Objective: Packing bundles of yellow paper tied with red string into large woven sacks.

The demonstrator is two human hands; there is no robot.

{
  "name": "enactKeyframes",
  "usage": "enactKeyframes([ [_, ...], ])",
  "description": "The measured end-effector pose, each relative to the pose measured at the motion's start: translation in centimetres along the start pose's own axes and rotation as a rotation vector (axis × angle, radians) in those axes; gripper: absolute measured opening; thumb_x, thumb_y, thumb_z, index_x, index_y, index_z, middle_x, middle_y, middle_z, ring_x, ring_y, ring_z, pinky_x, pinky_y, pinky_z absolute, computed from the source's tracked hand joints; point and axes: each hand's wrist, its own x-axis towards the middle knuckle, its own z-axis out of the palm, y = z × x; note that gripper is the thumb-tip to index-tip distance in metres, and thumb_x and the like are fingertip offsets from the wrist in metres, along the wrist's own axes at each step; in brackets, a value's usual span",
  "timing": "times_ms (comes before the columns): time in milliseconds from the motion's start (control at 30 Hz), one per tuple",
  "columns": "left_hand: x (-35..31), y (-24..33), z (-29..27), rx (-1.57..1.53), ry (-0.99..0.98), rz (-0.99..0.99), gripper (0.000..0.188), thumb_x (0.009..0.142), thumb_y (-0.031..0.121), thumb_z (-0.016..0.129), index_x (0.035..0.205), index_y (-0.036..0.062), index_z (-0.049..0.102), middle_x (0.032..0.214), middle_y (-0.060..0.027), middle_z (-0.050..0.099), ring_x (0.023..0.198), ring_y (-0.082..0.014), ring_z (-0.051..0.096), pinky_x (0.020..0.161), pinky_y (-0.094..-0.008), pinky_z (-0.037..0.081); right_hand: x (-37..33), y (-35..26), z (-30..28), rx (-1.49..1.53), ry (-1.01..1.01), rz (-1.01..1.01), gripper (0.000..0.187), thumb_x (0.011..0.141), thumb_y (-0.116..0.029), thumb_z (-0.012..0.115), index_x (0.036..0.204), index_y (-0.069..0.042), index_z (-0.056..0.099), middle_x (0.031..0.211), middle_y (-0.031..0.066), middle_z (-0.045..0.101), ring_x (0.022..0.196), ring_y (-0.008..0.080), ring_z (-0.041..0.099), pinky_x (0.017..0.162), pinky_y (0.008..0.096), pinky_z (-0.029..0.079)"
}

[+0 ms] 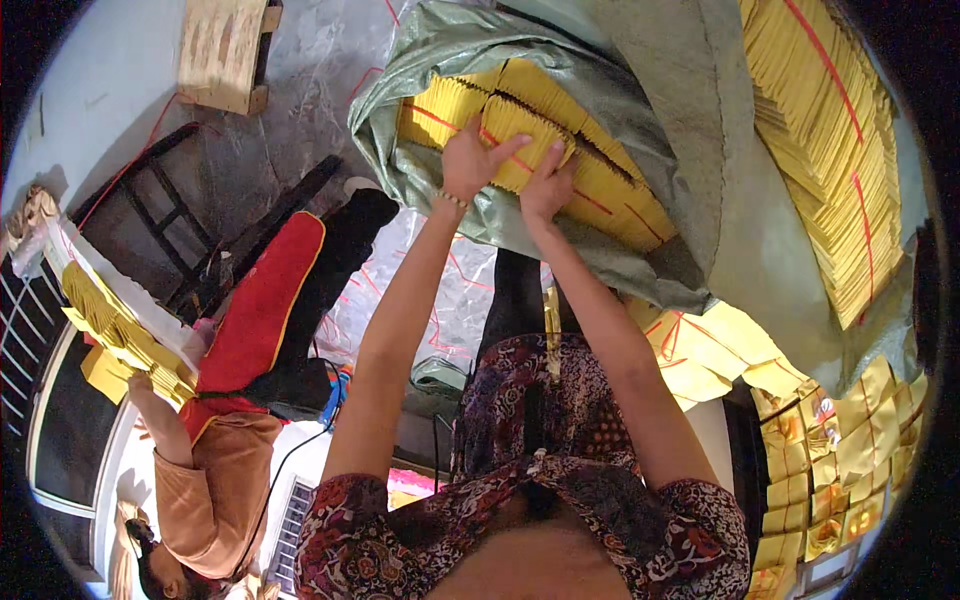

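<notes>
An olive-green woven sack (385, 110) lies open in front of me, packed with tied bundles of yellow paper pieces (450, 100), their edges facing up. My left hand (475, 160) grips the left side of one bundle of yellow paper (525, 120), its thumb pointing right across the edges. At that bundle's near right side, my right hand (548, 185) holds on with its thumb up along the paper. Some fingertips of both hands are hidden among the stacks. Red string crosses the bundles.
A large stack of yellow paper (820, 150) with red string stands at right, more bundles (840, 450) below it. At left a person in a brown top (215, 500) handles yellow paper (125, 340) on a table. A wooden pallet (220, 50) stands far left; red string litters the floor.
</notes>
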Motion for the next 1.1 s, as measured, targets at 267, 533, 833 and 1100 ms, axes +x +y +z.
enactKeyframes([
  [267,0.1,-1.3,-1.4,0.028,-0.034,0.004,0.099,0.059,0.07,0.065,0.118,-0.0083,0.049,0.07,-0.0214,0.063,0.068,-0.0328,0.065,0.061,-0.04,0.051,-0.9,1.5,2.1,0.211,0.005,0.052,0.066,0.091,-0.052,0.036,0.118,0.007,0.044,0.111,0.0296,0.052,0.102,0.0418,0.051,0.088,0.0423,0.039],
  [533,-0.6,0.0,-1.3,-0.07,0.036,0.221,0.091,0.053,0.064,0.073,0.108,-0.0042,0.05,0.089,-0.0214,0.062,0.081,-0.0353,0.063,0.068,-0.0407,0.05,-0.1,5.4,4.8,0.287,0.304,-0.254,0.052,0.094,-0.04,0.036,0.104,0.009,0.049,0.089,0.0314,0.057,0.082,0.0482,0.053,0.074,0.0505,0.041],
  [833,-0.2,2.2,0.1,-0.01,0.152,-0.051,0.084,0.056,0.063,0.072,0.102,0.0006,0.043,0.083,-0.0196,0.059,0.074,-0.0353,0.062,0.06,-0.0422,0.049,2.6,3.4,3.7,0.075,0.021,-0.098,0.065,0.092,-0.052,0.029,0.128,0.001,0.036,0.105,0.0287,0.057,0.096,0.0458,0.054,0.08,0.0499,0.043],
  [1100,-0.7,0.4,2.4,-0.013,0.313,0.083,0.055,0.076,0.049,0.063,0.095,0.0005,0.044,0.087,-0.0184,0.055,0.071,-0.0372,0.058,0.056,-0.0445,0.046,1.0,5.1,3.1,0.149,0.102,-0.279,0.062,0.093,-0.046,0.033,0.127,0.006,0.034,0.111,0.0315,0.052,0.102,0.0466,0.051,0.085,0.0468,0.041],
])
